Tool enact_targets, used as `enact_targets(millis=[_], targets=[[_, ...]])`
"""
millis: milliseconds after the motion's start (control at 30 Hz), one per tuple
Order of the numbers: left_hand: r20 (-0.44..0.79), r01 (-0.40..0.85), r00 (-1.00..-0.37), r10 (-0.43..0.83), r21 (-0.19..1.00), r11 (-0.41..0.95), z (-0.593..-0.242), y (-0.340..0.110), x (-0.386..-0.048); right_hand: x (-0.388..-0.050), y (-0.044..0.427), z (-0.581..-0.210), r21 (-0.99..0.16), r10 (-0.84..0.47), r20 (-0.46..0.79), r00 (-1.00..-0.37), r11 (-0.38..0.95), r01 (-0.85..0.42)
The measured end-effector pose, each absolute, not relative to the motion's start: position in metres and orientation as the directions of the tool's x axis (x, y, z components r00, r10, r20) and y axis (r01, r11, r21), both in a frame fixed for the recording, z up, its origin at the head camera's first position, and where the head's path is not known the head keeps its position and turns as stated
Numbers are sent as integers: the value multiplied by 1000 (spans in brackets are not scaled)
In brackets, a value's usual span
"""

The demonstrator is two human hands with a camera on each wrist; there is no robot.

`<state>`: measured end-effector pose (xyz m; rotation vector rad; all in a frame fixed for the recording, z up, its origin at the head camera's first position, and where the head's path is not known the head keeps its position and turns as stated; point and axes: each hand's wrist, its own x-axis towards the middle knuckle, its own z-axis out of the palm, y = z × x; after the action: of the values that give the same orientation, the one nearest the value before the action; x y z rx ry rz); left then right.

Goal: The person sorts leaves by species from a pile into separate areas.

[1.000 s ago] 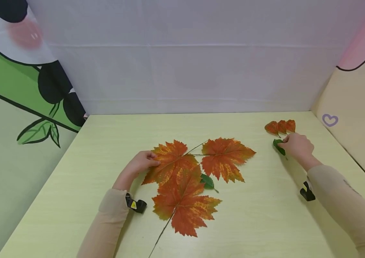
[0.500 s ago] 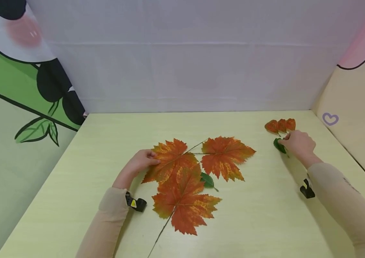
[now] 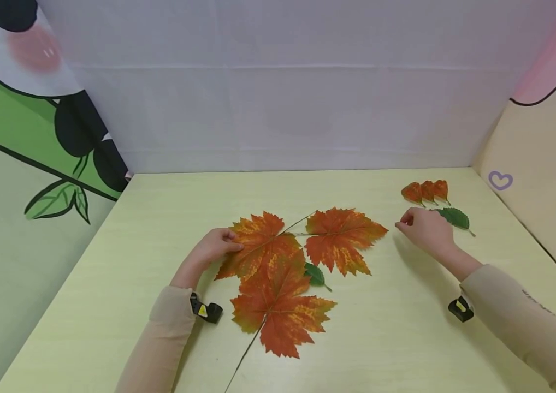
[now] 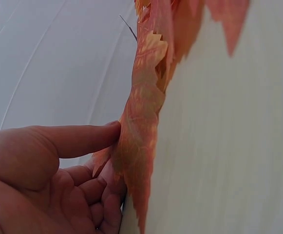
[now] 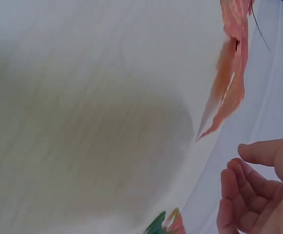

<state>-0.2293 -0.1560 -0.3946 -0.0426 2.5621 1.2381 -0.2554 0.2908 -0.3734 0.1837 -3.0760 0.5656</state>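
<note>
In the head view my left hand (image 3: 214,248) pinches the left edge of an orange maple leaf (image 3: 253,245). The left wrist view shows the thumb (image 4: 87,138) on one face of that leaf (image 4: 139,131) and the fingers behind it. A second maple leaf (image 3: 342,237) lies to its right, and a third maple leaf (image 3: 283,314) overlaps it in front, its dark stem running toward me. A green leaf (image 3: 315,274) shows partly from under them. My right hand (image 3: 427,232), fingers loosely curled and holding nothing, hovers beside another green leaf (image 3: 456,218), partly covering it.
Several small reddish leaves (image 3: 426,192) lie in a row at the back right of the pale wooden table (image 3: 381,338). A white cloth wall (image 3: 302,120) rises behind the table, with printed panels on both sides.
My right hand has let go of the green leaf at the right, which now lies turned and farther right. The hand has shifted left toward the maple leaves. My left hand stays put.
</note>
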Motion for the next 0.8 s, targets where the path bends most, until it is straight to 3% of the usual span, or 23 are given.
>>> enact_targets(millis=[300,800], targets=[[-282,-163,-955,85,746,645,-398,-157,-232,-235,246,-374,-412,-229,67,-971,880,-236],[-267,-142,-957,109,766,627,-402,-158,-235,-205,176,-387,-505,-393,-36,-919,801,-322]])
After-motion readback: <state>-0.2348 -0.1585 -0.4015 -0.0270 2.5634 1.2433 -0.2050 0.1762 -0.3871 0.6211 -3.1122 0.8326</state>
